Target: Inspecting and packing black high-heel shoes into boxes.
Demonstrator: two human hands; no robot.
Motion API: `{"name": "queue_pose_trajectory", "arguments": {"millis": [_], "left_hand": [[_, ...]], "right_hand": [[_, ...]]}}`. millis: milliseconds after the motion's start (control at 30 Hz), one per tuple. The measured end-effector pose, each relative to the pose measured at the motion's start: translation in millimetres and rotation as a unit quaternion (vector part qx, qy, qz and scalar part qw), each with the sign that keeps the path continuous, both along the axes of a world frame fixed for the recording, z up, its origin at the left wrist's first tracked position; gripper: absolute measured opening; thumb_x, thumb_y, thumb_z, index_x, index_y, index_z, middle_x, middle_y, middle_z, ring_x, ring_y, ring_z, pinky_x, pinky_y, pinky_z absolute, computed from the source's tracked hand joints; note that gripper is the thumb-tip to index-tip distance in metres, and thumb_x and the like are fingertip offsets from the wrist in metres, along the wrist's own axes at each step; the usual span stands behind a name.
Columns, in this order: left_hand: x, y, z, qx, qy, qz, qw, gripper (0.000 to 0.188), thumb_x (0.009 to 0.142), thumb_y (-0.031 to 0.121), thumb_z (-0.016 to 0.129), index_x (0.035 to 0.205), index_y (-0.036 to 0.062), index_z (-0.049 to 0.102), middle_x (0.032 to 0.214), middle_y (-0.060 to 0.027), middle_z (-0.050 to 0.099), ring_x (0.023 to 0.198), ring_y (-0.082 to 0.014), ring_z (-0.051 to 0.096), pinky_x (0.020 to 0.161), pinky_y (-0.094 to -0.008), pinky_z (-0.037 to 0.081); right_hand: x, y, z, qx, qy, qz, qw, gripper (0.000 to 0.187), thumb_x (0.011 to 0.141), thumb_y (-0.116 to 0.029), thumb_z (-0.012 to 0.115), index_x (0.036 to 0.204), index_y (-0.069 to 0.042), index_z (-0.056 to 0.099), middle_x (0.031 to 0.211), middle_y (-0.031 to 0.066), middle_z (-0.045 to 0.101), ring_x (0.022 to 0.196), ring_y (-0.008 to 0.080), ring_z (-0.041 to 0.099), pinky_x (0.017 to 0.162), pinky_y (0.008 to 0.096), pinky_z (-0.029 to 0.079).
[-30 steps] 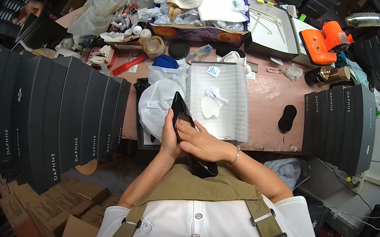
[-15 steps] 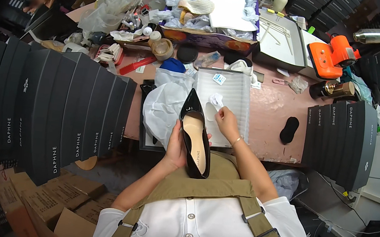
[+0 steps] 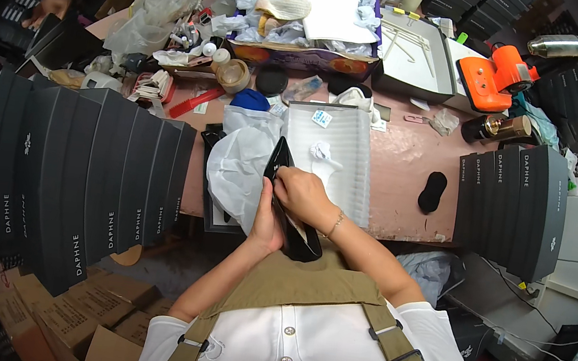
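Since half a second ago, the right hand [image 3: 305, 194] has moved from the foam liner [image 3: 349, 141], translucent white and ribbed, onto the single glossy black pointed-toe shoe [image 3: 298, 241], now tipped sideways before the apron [image 3: 297, 284] of olive cloth.

From the shoe, nine o'clock: at least seven dark-grey cardboard boxes [image 3: 103, 178], packed together probably to save space. Ten: one crumpled white paper sheet [image 3: 238, 166]. The left hand [image 3: 266, 223] clasps the shoe's left side, seemingly steadying it, toe towards eleven; right fingers curl at its opening, whether pinching anything I cannot tell. One: the liner, bearing one white tissue wad [image 3: 321, 150]. Between two and three: one black figure-eight pad [image 3: 433, 192]. Three: at least four dark-grey boxes [image 3: 511, 210].
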State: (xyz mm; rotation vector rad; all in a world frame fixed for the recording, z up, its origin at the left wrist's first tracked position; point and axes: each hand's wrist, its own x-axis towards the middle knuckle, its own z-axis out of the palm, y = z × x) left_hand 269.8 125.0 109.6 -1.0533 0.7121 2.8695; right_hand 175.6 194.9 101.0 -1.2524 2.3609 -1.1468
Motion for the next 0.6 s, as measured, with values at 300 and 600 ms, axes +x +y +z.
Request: {"name": "queue_pose_trajectory", "arguments": {"millis": [300,600], "left_hand": [[9.0,-28.7,-22.8,0.006,-0.079,0.004,0.997,0.036,0.080,0.016,0.060,0.112,-0.0004,0.052,0.100,-0.0135,0.062,0.091,-0.0263,0.063,0.080,-0.0413,0.053],[5.0,-31.5,-34.2,-0.087,-0.066,0.010,0.994,0.036,0.086,0.008,0.054,0.121,0.0040,0.046,0.106,-0.0126,0.059,0.094,-0.0243,0.062,0.080,-0.0403,0.054]], "right_hand": [[-67.1,62.1,-92.0,0.244,0.295,-0.093,0.919,0.027,0.074,-0.023,0.072,0.092,-0.005,0.064,0.104,0.0106,0.059,0.108,0.0280,0.050,0.096,0.0579,0.029],[-31.3,38.8,52.9,-0.083,-0.145,0.009,0.986,0.022,0.070,-0.002,0.065,0.088,-0.002,0.053,0.088,0.0123,0.060,0.076,0.0273,0.062,0.068,0.0321,0.050]]}}
